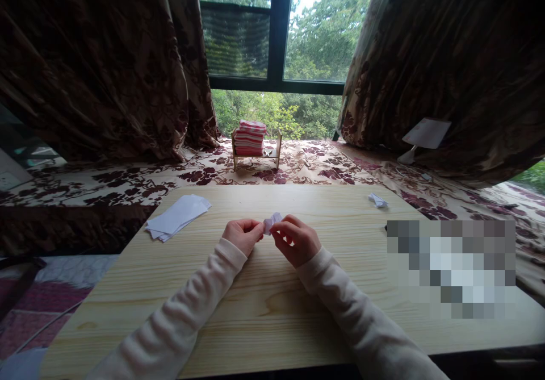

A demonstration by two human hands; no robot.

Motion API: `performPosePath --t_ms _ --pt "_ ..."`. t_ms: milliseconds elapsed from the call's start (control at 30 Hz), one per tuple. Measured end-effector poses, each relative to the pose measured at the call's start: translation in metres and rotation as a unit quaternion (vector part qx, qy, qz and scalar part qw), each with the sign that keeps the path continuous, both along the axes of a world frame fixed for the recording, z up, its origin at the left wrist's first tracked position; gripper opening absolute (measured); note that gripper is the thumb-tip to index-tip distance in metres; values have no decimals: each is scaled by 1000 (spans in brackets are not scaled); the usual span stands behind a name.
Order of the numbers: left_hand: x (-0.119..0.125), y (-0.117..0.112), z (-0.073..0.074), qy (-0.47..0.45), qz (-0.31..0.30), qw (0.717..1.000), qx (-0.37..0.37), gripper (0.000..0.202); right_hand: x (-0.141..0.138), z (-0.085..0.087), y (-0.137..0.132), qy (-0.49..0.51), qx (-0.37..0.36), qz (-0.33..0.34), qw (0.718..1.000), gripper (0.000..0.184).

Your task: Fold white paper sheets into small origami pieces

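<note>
A person's two hands meet over a pale wood-grain surface point(264, 317), pinching a small folded white paper point(273, 221) between them. The left hand point(243, 236) grips the near-left end between thumb and forefinger; the right hand point(298, 240) has thumb and fingertips closed on the other end, its remaining fingers curled. The paper is held near the middle of the surface's width, toward the far side. Its long axis runs slantwise from hand to hand, the right end pointing a little upward and away from the person; the fingers hide part of it, and the exact folds are too small to tell.

To the left, overlapping white sheets point(179, 216) lie flat, slightly fanned, their long axis slanting from near left to far right. A second folded piece point(378, 200) rests near the far right corner, well apart from the hands, its long axis angled from far left to near right. A blurred patch covers the area at right.

Beyond the surface, a small rack point(278, 151) holds a stack of pink-and-white cloths point(250, 138) on a flower-patterned ledge point(306, 164). A white lamp point(427, 133) leans at right, before dark curtains point(140, 56) framing a window point(276, 33) filled with greenery.
</note>
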State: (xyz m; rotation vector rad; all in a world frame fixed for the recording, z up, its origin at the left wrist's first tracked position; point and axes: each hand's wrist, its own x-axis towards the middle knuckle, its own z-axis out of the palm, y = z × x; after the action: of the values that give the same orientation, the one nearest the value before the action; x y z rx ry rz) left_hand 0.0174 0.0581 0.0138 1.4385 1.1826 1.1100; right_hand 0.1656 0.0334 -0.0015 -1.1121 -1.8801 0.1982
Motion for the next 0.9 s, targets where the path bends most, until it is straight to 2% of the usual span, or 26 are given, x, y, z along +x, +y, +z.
performPosePath --t_ms 233,367,467,533,600,700,800,900 --pt "4 -4 -2 21 -6 999 41 16 0 -1 1 18 0 -6 1000 16" --pt "3 -4 -2 18 -20 999 27 15 -1 2 0 59 -10 -2 998 13" --pt "1 0 -4 4 -17 1000 11 17 0 4 3 162 -34 -28 986 11" --pt "0 1 -7 -6 -3 1000 22 18 1 4 7 253 -73 -53 963 15" --pt "0 2 -9 -1 13 998 62 17 3 2 11 314 -128 -57 939 20" --pt "-1 3 -10 64 23 981 179 12 5 1 14 353 -195 -36 914 29" --pt "-5 4 -10 133 37 944 301 14 4 2 13 360 -212 -13 909 34" --pt "-9 6 -9 169 68 905 383 16 1 4 9 350 -207 4 913 34"
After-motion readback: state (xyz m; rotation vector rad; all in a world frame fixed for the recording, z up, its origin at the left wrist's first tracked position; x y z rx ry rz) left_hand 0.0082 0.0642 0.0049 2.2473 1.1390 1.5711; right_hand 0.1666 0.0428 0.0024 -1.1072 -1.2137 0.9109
